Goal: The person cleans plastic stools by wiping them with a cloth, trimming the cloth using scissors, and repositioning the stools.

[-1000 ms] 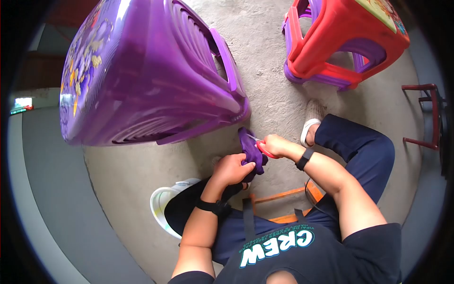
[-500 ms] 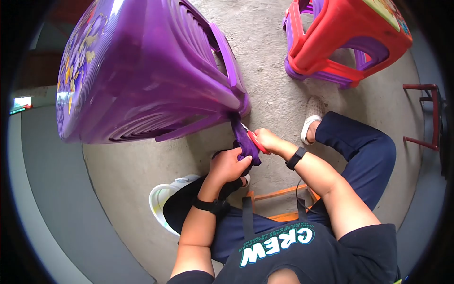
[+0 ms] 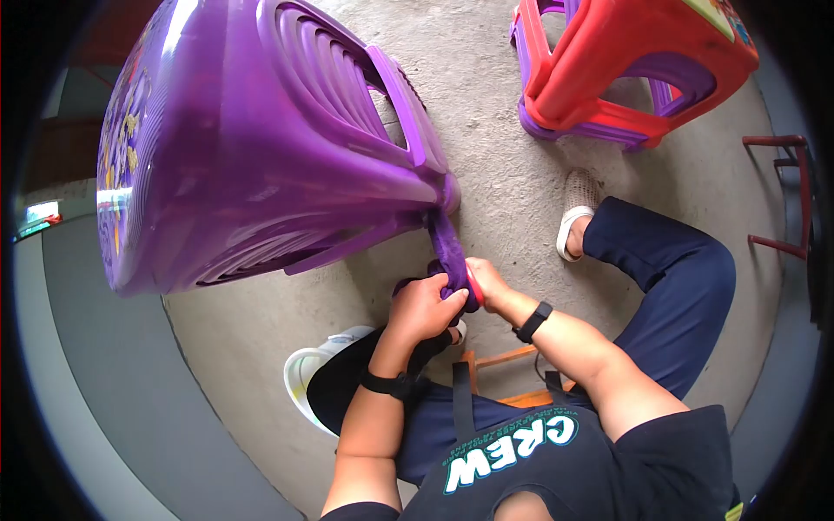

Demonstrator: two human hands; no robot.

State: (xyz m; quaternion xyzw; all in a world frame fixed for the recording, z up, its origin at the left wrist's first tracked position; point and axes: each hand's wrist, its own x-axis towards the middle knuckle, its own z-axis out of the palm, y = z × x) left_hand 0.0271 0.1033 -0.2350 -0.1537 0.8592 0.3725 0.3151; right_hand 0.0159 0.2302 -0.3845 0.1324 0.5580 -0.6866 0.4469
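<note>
By leg of purple stool (image 3: pixel 252 148): purple cloth (image 3: pixel 448 247), bunched in my left hand (image 3: pixel 425 306), fingers closed, thumb over it; my right hand (image 3: pixel 490 283) curled round red scissors (image 3: pixel 475 286), blades hidden.

Over my feed I see a purple stool (image 3: pixel 234 156) at upper left, a red stool (image 3: pixel 599 65) at upper right, a white bucket (image 3: pixel 301 375) below, an orange frame (image 3: pixel 506 356) and, far right, dark-red legs (image 3: pixel 804 204) on concrete floor (image 3: pixel 495 113).
</note>
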